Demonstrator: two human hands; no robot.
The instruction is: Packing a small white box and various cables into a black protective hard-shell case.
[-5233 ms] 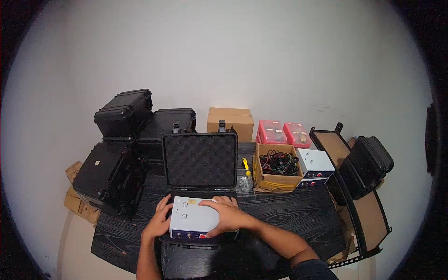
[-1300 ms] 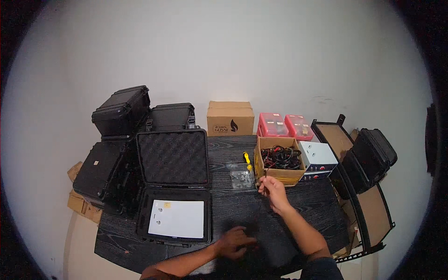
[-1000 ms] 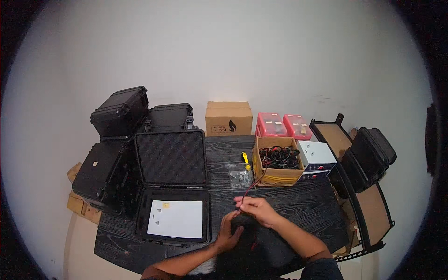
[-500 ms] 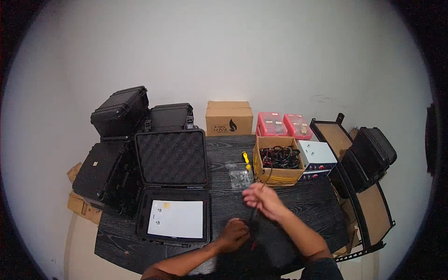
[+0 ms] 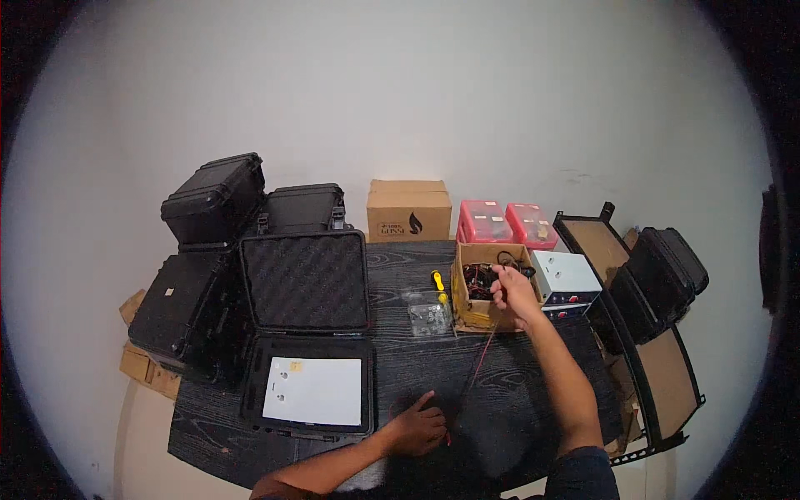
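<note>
My right hand [image 5: 516,295] is raised over the front of an open cardboard box [image 5: 472,320], its fingers closed on a thin cable [image 5: 481,360]. The cable runs down from that hand toward the near part of the table, and its red lower end lies beside my left hand. Dark cables [image 5: 479,279] with some red wires fill the box in a tangle, partly hidden by my right hand. Low over the table's near side, my left hand [image 5: 419,427] has one digit stretched out and apart from the others; nothing shows in its grip.
An open black hard case [image 5: 371,350] holding a white panel [image 5: 315,390] lies to the left. A clear plastic bag of small parts [image 5: 429,319] and a yellow tool [image 5: 437,282] sit mid-table. White-topped units [image 5: 567,273] and red-lidded boxes [image 5: 486,222] flank the cable box.
My right hand has moved up and away to the cable box, drawing the cable's upper part along. My left hand's grip has loosened, with one digit now stretched out.
</note>
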